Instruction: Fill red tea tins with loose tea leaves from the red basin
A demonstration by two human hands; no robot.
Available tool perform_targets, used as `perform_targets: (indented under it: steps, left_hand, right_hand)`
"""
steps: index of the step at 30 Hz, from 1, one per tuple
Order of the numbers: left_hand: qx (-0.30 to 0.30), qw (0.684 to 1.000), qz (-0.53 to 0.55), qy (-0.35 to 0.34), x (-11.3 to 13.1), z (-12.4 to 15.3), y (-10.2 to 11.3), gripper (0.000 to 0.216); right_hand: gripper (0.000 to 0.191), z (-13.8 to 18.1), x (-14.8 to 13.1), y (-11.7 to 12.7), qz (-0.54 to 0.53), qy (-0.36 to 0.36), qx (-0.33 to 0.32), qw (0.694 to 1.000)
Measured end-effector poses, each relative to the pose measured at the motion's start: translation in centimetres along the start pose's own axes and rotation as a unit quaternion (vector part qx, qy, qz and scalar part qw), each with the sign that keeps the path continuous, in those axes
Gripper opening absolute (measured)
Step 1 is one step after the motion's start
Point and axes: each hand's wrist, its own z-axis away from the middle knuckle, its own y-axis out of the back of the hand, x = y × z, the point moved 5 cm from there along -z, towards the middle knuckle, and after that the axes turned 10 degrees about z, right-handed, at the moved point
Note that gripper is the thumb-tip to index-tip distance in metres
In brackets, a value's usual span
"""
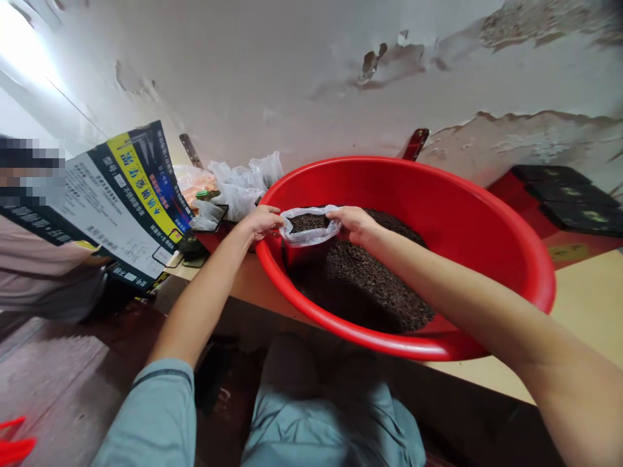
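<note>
A clear plastic bag [307, 239] lines a small red box [302, 257], its mouth folded outward over the rim. Dark brown, dry, leaf-like bits [309, 223] fill the bag almost to the top. On the left side of that mouth, my left hand [263, 222] is closed with its fingertips on the plastic. Opposite it, my right hand [357, 224] pinches the bag's right edge. The box sits inside a big red basin [528, 259], at its left side. More of the same loose dark material [389, 285] covers the basin's bottom. The box's lower part is in shadow.
Left of the basin stand boxes lined with clear plastic bags [243, 185]. Stacked black and red boxes [574, 194] are at the right. A printed cardboard sheet [141, 201] rises at the left, near a person [43, 266]. The light wooden table [596, 305] meets a peeling wall.
</note>
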Motion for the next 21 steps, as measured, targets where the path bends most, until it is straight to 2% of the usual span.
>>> perform_targets:
  steps: [3,5,9,12,13,15,16,18,19,21]
  left_hand:
    - [0.074,0.995,0.014,-0.062,1.4,0.1,0.8,0.039]
    - [0.096,0.989,0.01,-0.107,2.7,0.2,1.2,0.043]
    - [0.081,0.978,0.027,-0.192,5.1,1.0,1.6,0.044]
    - [0.094,0.966,0.077,-0.228,5.6,1.9,3.2,0.042]
    - [0.112,0.963,0.085,-0.231,5.4,2.2,4.0,0.042]
    - [0.123,0.968,0.069,-0.21,4.5,2.6,5.3,0.047]
    - [0.103,0.976,0.046,-0.187,3.9,2.7,5.5,0.051]
    - [0.002,0.991,-0.005,-0.137,2.7,2.7,4.7,0.06]
    - [-0.057,0.99,-0.027,-0.127,2.2,2.7,3.9,0.064]
    - [-0.149,0.976,-0.06,-0.148,2.0,2.7,1.9,0.07]
  right_hand:
    - [0.024,0.5,-2.2,0.3,0.001,0.061,0.025,0.998]
    - [0.028,0.8,-3.6,0.9,-0.004,0.086,0.042,0.995]
    - [0.035,1.1,-6.2,3.2,-0.081,0.158,0.078,0.981]
    - [0.031,1.0,-7.2,5.5,-0.139,0.239,0.078,0.958]
    - [0.028,0.9,-7.1,6.1,-0.141,0.246,0.071,0.956]
    - [0.014,0.2,-6.0,6.6,-0.112,0.199,0.024,0.973]
    - [0.01,-0.1,-5.1,6.3,-0.081,0.153,-0.018,0.985]
    - [0.039,-0.6,-3.7,5.1,-0.004,0.075,-0.11,0.991]
    - [0.048,-0.7,-3.4,4.5,0.037,0.062,-0.137,0.988]
    - [0.046,-0.8,-4.0,3.4,0.117,0.099,-0.133,0.979]
